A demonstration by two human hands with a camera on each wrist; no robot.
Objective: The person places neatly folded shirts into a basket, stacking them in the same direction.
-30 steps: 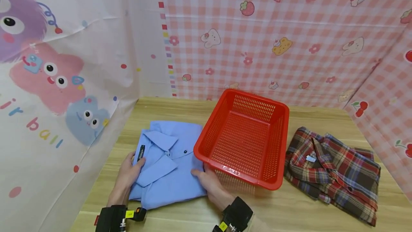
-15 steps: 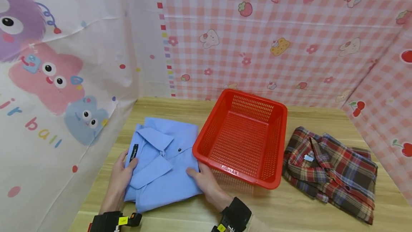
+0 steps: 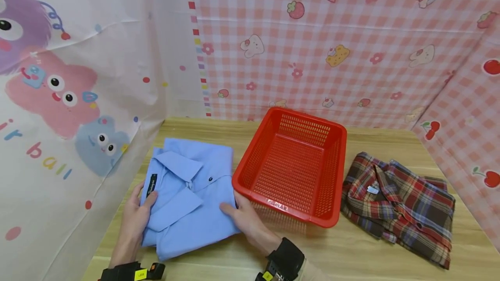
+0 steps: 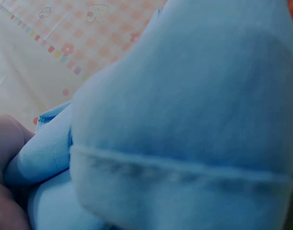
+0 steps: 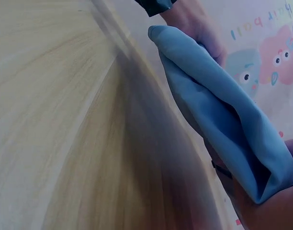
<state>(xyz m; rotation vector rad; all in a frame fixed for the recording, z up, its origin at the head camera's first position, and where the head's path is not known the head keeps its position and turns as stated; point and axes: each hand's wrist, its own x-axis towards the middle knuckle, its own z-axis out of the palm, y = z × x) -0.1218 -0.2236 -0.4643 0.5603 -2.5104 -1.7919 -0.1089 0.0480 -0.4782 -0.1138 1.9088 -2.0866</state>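
Fingers [image 3: 228, 210] closed round blue shirt [image 3: 193, 214], right hand [image 3: 247, 221] opposite left hand [image 3: 135, 216]

Black wrist bands [image 3: 287, 258] with yellow labels [image 3: 140, 274], a small black block [image 3: 158, 271], orange-spotted, on the left one.

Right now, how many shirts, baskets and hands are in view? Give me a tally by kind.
Folded collared shirts: 2 (light blue shirt, plaid shirt)
Baskets: 1 (red perforated basket)
Hands: 2 (left hand, right hand)
Total: 5
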